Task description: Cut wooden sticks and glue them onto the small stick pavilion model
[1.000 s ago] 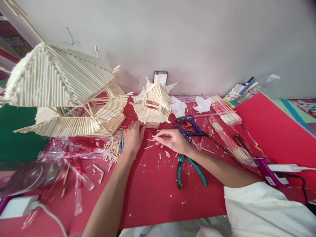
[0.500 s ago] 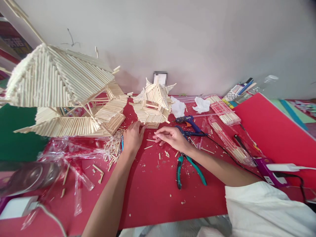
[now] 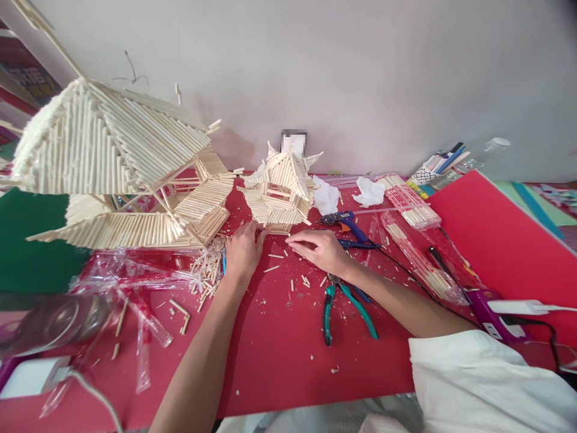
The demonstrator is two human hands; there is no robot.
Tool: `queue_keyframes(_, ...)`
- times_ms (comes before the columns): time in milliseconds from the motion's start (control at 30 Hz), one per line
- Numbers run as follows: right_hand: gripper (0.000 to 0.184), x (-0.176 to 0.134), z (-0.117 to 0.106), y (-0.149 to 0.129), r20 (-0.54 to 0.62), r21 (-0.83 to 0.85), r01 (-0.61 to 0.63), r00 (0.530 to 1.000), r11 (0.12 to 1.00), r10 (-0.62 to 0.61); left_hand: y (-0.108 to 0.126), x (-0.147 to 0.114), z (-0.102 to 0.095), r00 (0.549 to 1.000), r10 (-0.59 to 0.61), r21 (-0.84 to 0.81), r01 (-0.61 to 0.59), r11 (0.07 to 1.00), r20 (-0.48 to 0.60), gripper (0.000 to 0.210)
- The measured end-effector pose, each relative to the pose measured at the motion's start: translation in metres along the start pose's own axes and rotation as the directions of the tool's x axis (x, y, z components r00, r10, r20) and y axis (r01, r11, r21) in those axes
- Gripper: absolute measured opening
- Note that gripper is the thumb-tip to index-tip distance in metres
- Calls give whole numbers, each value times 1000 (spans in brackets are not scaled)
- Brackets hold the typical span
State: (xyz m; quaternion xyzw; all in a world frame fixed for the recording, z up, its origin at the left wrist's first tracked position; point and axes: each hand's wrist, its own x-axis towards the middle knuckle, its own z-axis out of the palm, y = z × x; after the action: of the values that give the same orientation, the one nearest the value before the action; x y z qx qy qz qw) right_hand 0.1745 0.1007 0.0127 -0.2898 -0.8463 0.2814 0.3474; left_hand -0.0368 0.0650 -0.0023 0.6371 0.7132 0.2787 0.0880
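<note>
A small pavilion model (image 3: 288,198) built of thin wooden sticks stands upright in the middle of the table, close to the wall. My left hand (image 3: 243,249) is closed at the front left corner of its base, thumb and fingertips against the sticks. Just right of the base, my right hand (image 3: 320,248) pinches a tiny pale piece, seemingly a bit of stick, at its fingertips. Below the hands lie several short stick pieces (image 3: 271,268). Green-handled pliers (image 3: 351,300) rest under my right forearm, partly covered, and a blue glue gun (image 3: 349,225) lies behind that hand.
A larger stick pavilion (image 3: 130,162) fills the left side, with stick offcuts (image 3: 210,270) and clear plastic wrappers (image 3: 130,273) before it. Bagged sticks (image 3: 419,258), white tissues (image 3: 369,191), a pen holder (image 3: 424,174), a purple power strip (image 3: 491,319) and a red board (image 3: 496,252) are right.
My right hand has moved slightly up and right, with its fingers drawn closer together near the base of the small pavilion. My left hand stays put.
</note>
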Motion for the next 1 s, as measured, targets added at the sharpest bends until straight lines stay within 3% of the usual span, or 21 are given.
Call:
queue_keyframes(433, 15, 1, -1, 5, -26, -10, 77, 997, 997, -77, 1, 0, -1, 1000, -7, 3, 7, 1000, -2, 19)
queue_keyframes(1000, 14, 2, -1, 13, 2, -165, 176, 984, 970, -178, 0, 0, 0, 1000, -3, -6, 3, 1000, 6, 18)
